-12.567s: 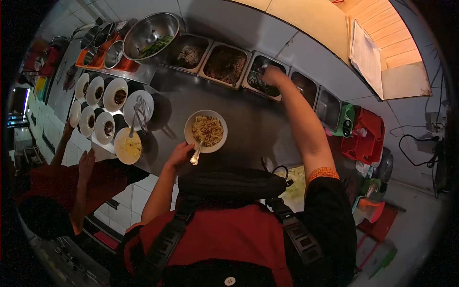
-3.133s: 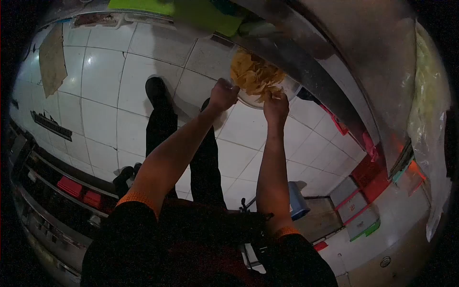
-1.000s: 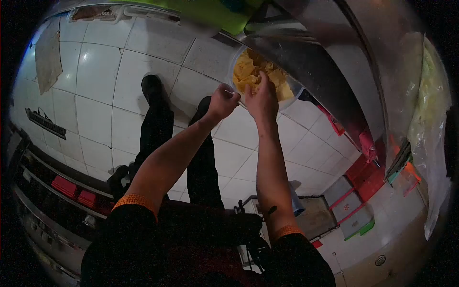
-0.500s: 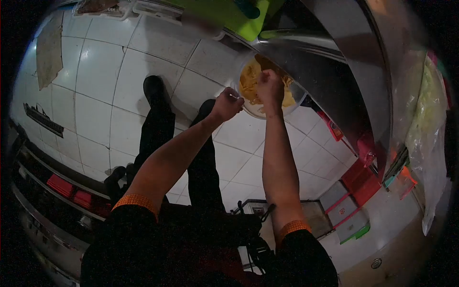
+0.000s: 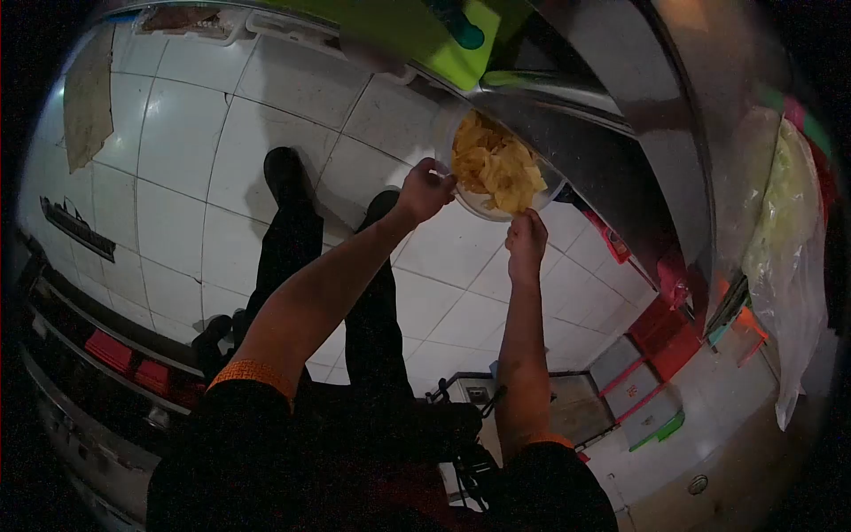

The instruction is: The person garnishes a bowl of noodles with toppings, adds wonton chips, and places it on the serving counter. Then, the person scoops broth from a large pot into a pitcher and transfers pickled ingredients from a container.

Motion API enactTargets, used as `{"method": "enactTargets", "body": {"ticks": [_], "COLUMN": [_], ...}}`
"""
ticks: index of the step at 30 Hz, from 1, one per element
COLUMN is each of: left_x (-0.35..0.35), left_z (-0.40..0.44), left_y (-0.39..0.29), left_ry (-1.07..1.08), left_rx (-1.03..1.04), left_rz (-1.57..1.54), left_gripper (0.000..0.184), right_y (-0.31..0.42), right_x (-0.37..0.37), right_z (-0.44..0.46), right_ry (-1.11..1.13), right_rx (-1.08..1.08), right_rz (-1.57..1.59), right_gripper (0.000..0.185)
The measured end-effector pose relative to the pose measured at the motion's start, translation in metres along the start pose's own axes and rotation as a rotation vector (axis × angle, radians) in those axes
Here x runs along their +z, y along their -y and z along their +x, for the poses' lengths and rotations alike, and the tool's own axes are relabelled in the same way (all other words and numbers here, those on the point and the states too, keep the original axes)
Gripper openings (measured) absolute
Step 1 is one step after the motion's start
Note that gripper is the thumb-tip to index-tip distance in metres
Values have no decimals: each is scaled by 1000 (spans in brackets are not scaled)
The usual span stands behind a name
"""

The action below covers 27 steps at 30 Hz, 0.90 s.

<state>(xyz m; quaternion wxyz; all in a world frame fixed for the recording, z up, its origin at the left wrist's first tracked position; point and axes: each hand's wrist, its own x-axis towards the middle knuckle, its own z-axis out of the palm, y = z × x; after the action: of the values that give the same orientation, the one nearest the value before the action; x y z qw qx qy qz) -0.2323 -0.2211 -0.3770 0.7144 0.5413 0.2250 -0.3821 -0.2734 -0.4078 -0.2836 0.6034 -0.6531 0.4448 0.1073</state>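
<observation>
Thin yellow, crinkled pieces (image 5: 501,173) fill a round translucent tub (image 5: 483,209) at the upper middle, partly under the metal counter's edge. My left hand (image 5: 427,190) is closed at the tub's left rim, thumb and fingers pinched on it. At the tub's lower right side, the fingertips of my right hand (image 5: 526,238) are pinched together on the edge of a yellow piece that lies over the others. The tub's far side is hidden by the counter.
A steel counter (image 5: 612,168) runs along the right. Above is a bright green board or sheet (image 5: 443,44). A clear plastic bag (image 5: 789,239) hangs at far right. Tiled floor (image 5: 177,177), red crates (image 5: 665,337) lower right, and another person's dark shoe (image 5: 211,335) lower left.
From the steel counter with bowls, the view has turned down to the tub. In the last half second my right hand moved from over the pieces down to the near rim. My left hand stayed beside the tub.
</observation>
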Motion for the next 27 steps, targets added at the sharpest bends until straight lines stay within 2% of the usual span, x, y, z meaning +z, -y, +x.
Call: {"method": "enactTargets", "body": {"ticks": [2, 4, 5, 7, 9, 10, 11, 12, 13, 14, 15, 16, 17, 19, 21, 23, 24, 25, 26, 27], "left_x": [8, 20, 26, 33, 32, 30, 23, 14, 5, 2, -6, -23, -39, -49, -61, -69, -74, -78, -77, -74], "left_z": [24, 57, 67, 80, 65, 62, 47, 77, 1, 6, -43, -99, -111, -206, -247, -277, -277, -279, -290, -300], "left_y": [-2, -6, -9, -30, -52, -47, -49, 15, -56, 12, -11, -72, -42, -163, -198, -243, -257, -275, -305, -335], "left_ry": [-10, -95, -91, -84, -106, -124, 60, 225, 542, 476, 598, 782, 748, 643, 593, 559, 506, 456, 399, 343], "left_rx": [28, 162, 177, 255, 232, 221, 127, 559, 297, 351, 25, 254, 325, -49, 109, 123, 222, 324, 399, 472], "left_rz": [21, 241, 236, 218, 242, 213, 209, 819, 890, 782, 386, 645, 443, 390, 261, 272, 252, 233, 268, 301], "left_gripper": [31, 33, 33, 44, 53, 57, 59, 59, 60, 65, 70, 72, 64, 54, 46, 39, 35, 31, 29, 26], "right_y": [-1, -1, -1, 9, 13, 22, 28, 37, 60, 54, 69, 84, 100, 135, 167, 185, 200, 227, 244, 254], "right_x": [-16, -32, -40, -51, -67, -72, -75, -71, -58, -64, -54, -43, -33, -13, 8, 21, 36, 58, 74, 86], "right_z": [-12, -27, -37, -60, -82, -95, -108, -118, -137, -139, -152, -163, -175, -192, -205, -214, -224, -249, -264, -276], "right_ry": [39, 79, 116, 176, 159, 239, 293, 348, 400, 442, 477, 546, 612, 672, 723, 695, 622, 453, 324, 311], "right_rx": [23, 34, 25, -25, -18, -22, -80, -147, -181, -137, -142, -199, -254, -394, -523, -335, -381, -499, -518, -525], "right_rz": [-18, -41, -88, -196, -312, -358, -440, -519, -561, -643, -589, -566, -546, -561, -573, -577, -553, -528, -506, -475], "right_gripper": [10, 12, 13, 13, 8, 6, 7, 8, 9, 8, 7, 7, 7, 7, 7, 8, 9, 16, 34, 34]}}
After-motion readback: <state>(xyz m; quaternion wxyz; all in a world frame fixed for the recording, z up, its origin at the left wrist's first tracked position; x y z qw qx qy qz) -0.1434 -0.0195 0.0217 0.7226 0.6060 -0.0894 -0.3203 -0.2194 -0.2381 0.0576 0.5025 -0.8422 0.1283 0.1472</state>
